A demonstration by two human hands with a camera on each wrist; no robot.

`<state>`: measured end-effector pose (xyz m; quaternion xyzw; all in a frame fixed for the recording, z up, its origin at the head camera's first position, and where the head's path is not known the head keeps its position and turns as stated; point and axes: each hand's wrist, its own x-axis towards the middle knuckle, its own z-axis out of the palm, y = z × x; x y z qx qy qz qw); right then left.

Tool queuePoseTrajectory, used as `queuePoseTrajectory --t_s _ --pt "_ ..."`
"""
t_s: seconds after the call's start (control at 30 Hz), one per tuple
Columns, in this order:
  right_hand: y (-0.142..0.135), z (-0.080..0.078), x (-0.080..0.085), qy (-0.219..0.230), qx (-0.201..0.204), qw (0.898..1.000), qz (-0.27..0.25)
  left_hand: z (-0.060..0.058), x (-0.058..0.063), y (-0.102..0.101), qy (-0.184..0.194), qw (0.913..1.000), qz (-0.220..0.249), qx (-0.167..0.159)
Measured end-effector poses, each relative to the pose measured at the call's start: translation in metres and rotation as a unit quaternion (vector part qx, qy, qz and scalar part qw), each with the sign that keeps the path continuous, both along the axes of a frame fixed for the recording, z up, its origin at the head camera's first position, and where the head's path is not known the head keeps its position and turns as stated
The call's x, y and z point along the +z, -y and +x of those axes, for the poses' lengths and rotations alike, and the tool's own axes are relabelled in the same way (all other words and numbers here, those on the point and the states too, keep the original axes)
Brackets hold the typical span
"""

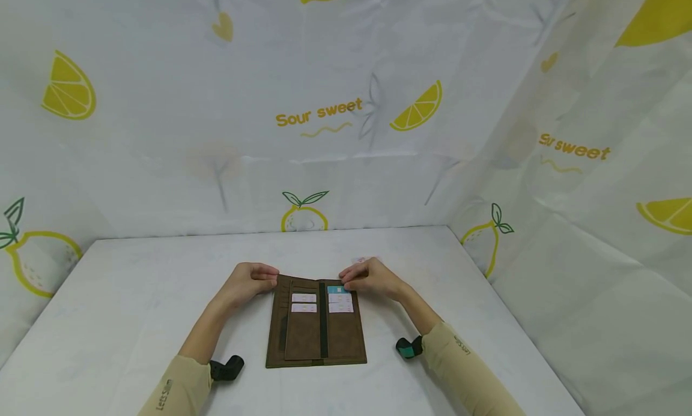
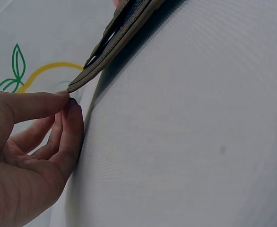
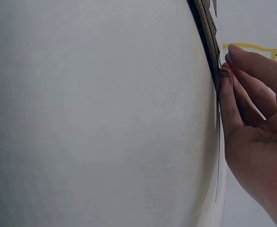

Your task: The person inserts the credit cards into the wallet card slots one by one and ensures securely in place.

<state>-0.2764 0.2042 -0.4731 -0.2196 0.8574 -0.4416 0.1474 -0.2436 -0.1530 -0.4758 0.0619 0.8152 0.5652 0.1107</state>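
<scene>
- Lying open and flat on the white table, a long brown wallet is being steadied at its far end by both hands.
- The far left corner of the wallet is being pinched by the left hand; in the left wrist view the thumb and fingertips are being closed narrowly on the corner of the leather edge, which is being lifted slightly off the table.
- The far right corner is being pressed by the right hand; in the right wrist view its fingers are being held nearly straight and close together against the wallet's edge, with nothing being gripped.
- Pale cards are being shown in the slots of the left panel, and more pale cards with a teal card above them in the right panel.
- A small pale item is being partly hidden behind the right hand; what it is cannot be told.
- Beige sleeves are being worn on both forearms, with a dark wrist mount being seen beside each.
- The table is being enclosed by a white lemon-print cloth lettered "Sour sweet".
</scene>
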Motion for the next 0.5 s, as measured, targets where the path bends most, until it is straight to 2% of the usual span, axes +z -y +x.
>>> queuePoseTrajectory --t_s 0.17,0.3,0.5 --pt "-0.002 -0.002 -0.001 0.006 -0.011 1.0 -0.009 -0.001 -0.002 0.0 -0.001 1.0 0.0 0.001" --pt "-0.004 -0.004 0.0 0.015 -0.044 0.999 -0.028 -0.003 -0.005 0.001 -0.005 1.0 -0.004 0.001" --pt "-0.01 -0.005 0.003 0.005 -0.087 0.995 -0.041 -0.005 -0.006 0.001 0.002 0.9999 -0.007 0.007"
